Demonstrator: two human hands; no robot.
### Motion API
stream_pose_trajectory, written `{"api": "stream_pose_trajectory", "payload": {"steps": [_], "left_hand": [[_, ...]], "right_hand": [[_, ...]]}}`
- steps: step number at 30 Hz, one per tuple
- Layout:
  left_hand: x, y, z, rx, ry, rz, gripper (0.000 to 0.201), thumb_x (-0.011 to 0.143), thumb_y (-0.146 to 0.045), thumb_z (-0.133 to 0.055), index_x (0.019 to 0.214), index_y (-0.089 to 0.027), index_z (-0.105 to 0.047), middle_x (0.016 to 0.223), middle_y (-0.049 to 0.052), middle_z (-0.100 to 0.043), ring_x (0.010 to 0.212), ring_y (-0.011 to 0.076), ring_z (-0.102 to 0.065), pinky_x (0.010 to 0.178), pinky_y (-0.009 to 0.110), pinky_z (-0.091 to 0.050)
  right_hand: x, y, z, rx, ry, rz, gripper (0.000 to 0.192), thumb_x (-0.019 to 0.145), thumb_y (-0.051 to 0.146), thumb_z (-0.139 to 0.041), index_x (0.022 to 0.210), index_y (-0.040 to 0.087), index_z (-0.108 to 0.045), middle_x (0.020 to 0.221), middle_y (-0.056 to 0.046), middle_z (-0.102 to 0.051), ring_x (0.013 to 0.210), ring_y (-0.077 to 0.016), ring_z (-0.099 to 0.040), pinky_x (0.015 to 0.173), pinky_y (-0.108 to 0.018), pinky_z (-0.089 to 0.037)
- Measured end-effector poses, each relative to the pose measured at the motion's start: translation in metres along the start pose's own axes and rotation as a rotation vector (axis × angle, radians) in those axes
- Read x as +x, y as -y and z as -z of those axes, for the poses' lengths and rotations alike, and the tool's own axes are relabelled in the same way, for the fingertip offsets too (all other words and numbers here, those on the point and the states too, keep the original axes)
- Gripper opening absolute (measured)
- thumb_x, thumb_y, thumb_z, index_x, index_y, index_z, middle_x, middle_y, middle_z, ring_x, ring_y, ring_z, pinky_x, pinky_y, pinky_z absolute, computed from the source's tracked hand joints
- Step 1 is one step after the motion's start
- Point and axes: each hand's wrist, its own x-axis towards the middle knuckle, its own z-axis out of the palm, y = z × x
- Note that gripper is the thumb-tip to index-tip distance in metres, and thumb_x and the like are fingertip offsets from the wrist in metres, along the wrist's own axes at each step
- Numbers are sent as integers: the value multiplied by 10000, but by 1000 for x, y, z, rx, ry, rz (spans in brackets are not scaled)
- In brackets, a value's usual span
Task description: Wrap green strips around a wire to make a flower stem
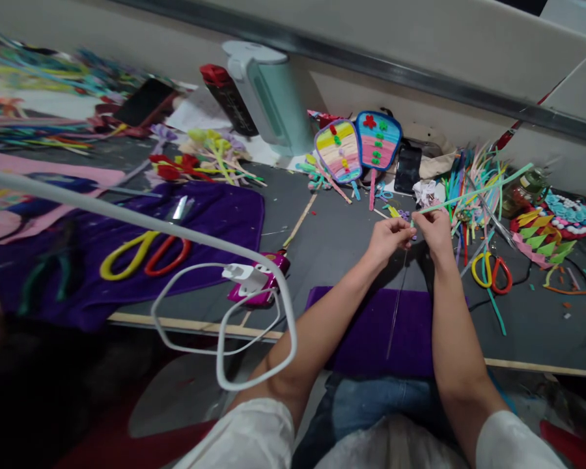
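Note:
My left hand [389, 236] and my right hand [433, 229] meet above the grey table [342, 241], fingertips pinched together. Between them runs a light green pipe cleaner [473, 191] that slants up to the right from my right hand. A thin dark wire [397, 306] hangs down from the hands over a purple cloth [371, 326] at the table's near edge. A small purple piece sits at the pinch point, too small to make out.
Yellow and red scissors [491, 272] lie right of my hands; larger ones [144, 254] rest on a purple mat at left. Two striped craft fans [356, 148], a pile of pipe cleaners [473, 176], a pink glue gun [264, 280] with white cable and a pale green appliance [268, 98] stand around.

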Motion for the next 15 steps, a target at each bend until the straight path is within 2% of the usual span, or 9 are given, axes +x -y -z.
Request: {"api": "stream_pose_trajectory", "payload": {"steps": [3,7,12,15], "left_hand": [[-1,-3,2,-97,31,63,316,567,-294,-817,689,-112,-589,592,-23,-584,433,72,-534,474,226,-473],[-1,-2,1,-248,101,127,345,558,-284,-832,718,-117,-575,584,-32,-574,441,76,-535,492,239,-491],[-4,-3,-3,-414,213,178,351,576,-278,-830,703,-138,-533,554,-50,-541,438,61,-510,467,204,-465],[-5,-4,-5,-434,242,199,338,603,-281,-819,705,-138,-530,557,-50,-535,435,53,-498,460,194,-452]], "right_hand": [[-5,11,1,188,82,-105,205,627,358,-668,661,167,-601,511,52,-478,458,-71,-358,460,-231,-284],[-8,18,4,324,154,-187,229,612,364,-697,676,180,-575,484,78,-390,431,-53,-287,412,-212,-209],[-10,20,3,438,234,-247,257,607,367,-707,673,198,-525,509,81,-363,438,-53,-309,412,-199,-239],[-10,22,1,422,225,-218,247,620,365,-682,658,205,-497,498,84,-343,434,-55,-294,411,-201,-241]]}}
